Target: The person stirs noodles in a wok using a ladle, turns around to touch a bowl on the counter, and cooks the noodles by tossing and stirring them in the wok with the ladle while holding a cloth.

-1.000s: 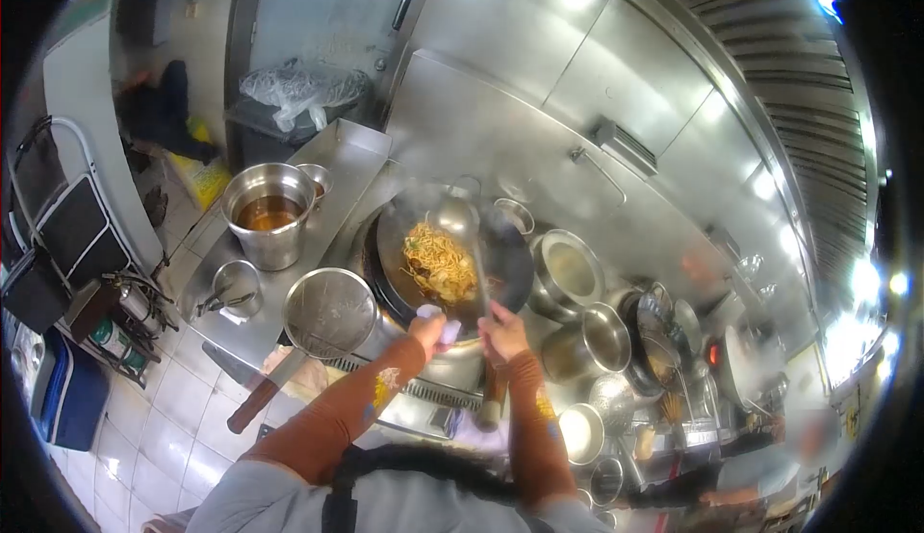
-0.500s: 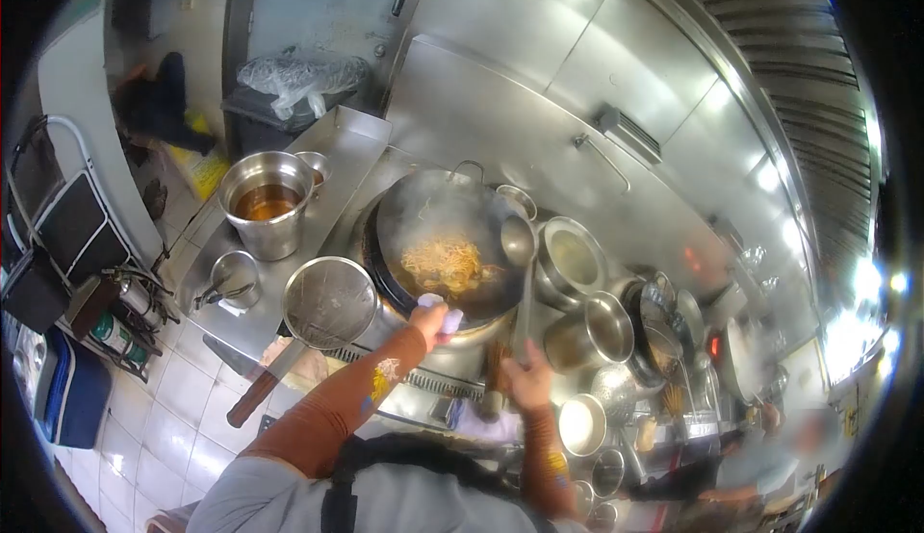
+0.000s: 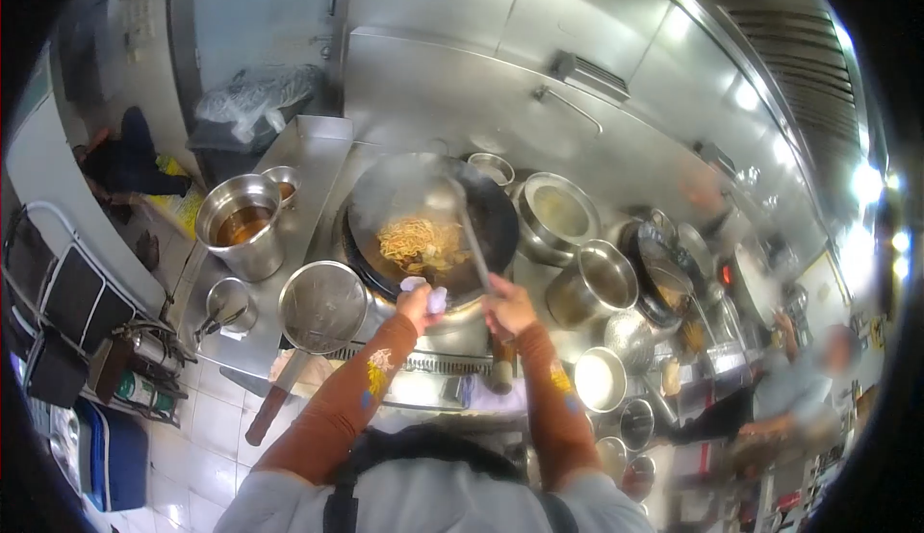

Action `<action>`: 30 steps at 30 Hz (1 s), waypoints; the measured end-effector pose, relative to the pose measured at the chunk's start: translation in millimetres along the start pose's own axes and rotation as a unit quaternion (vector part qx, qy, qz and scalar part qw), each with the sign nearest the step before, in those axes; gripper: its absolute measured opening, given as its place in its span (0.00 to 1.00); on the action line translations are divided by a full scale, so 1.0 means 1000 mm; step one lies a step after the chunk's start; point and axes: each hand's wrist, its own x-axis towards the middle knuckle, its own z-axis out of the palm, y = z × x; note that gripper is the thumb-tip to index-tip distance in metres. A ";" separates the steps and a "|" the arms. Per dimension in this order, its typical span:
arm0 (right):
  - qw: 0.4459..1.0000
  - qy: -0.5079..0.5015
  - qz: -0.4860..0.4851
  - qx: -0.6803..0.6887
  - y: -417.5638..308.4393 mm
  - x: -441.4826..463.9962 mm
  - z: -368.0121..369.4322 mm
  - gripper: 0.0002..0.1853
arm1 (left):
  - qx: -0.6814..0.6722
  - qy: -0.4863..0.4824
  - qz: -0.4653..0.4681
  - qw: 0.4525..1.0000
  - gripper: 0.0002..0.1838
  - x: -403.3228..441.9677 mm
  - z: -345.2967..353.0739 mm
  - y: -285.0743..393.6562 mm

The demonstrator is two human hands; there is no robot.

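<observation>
A steaming wok stands on the stove in front of me, with noodles piled in it. My left hand is closed around a pale purple cloth at the wok's near rim; the cloth hides whatever part of the rim it covers. My right hand grips the handle of a long metal ladle. The ladle's bowl is over the wok, right above the noodles, blurred by steam. A wooden handle lies below my right hand.
Left of the wok sit a mesh strainer and a steel pot of brown liquid. To the right are a covered pot, a deep steel pot and a pan of white liquid. A co-worker stands far right.
My right hand and the ladle have swung left and forward, so the ladle's bowl is further over the wok. The noodles look more gathered. The camera view has turned slightly.
</observation>
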 end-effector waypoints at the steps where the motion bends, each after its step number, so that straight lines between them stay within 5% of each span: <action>1: 0.999 -0.025 -0.004 -0.040 0.002 -0.006 0.006 0.34 | -0.008 -0.012 -0.004 1.000 0.14 0.009 -0.007 -0.004; 3: 0.981 -0.091 -0.032 -0.169 -0.005 -0.030 0.007 0.34 | -0.023 -0.020 -0.007 1.000 0.15 0.012 -0.011 -0.007; 6: 0.868 -0.068 -0.261 -0.416 0.030 -0.057 -0.030 0.34 | -0.007 -0.014 0.008 1.000 0.14 0.009 -0.009 -0.005; 9: 0.836 -0.043 -0.183 -0.515 0.001 -0.096 -0.061 0.34 | -0.005 -0.029 -0.018 0.999 0.13 0.014 -0.008 -0.001; 12: 0.826 0.038 -0.160 -0.540 0.004 -0.118 -0.045 0.33 | -0.035 0.039 0.014 0.999 0.11 -0.007 0.004 -0.003; 14: 0.846 0.005 -0.229 -0.482 0.001 -0.143 -0.070 0.32 | -0.066 0.032 -0.002 0.997 0.11 -0.027 0.001 -0.004; 16: 0.911 -0.075 -0.207 -0.348 -0.052 -0.193 -0.103 0.31 | -0.117 -0.005 -0.029 0.993 0.10 -0.060 -0.007 -0.010; 18: 0.952 -0.138 -0.100 -0.252 -0.069 -0.224 -0.134 0.31 | 0.000 -0.086 -0.088 0.992 0.11 -0.118 0.001 0.017; 20: 0.944 -0.169 0.004 -0.283 -0.087 -0.228 -0.138 0.31 | -0.047 -0.056 -0.120 0.990 0.14 -0.111 0.002 0.018; 22: 0.901 -0.162 -0.133 -0.379 -0.073 -0.198 -0.125 0.32 | -0.063 -0.061 -0.085 0.992 0.14 -0.105 0.020 0.033; 26: 0.878 -0.097 -0.178 -0.434 -0.054 -0.144 -0.081 0.30 | -0.097 -0.079 -0.028 0.992 0.12 -0.075 -0.010 -0.025; 28: 0.855 -0.053 -0.195 -0.478 -0.037 -0.138 -0.069 0.30 | -0.086 -0.035 -0.080 0.992 0.10 -0.090 -0.031 -0.057; 30: 0.851 -0.074 -0.177 -0.488 -0.055 -0.155 -0.075 0.30 | -0.149 -0.128 -0.139 0.971 0.10 -0.087 -0.086 -0.098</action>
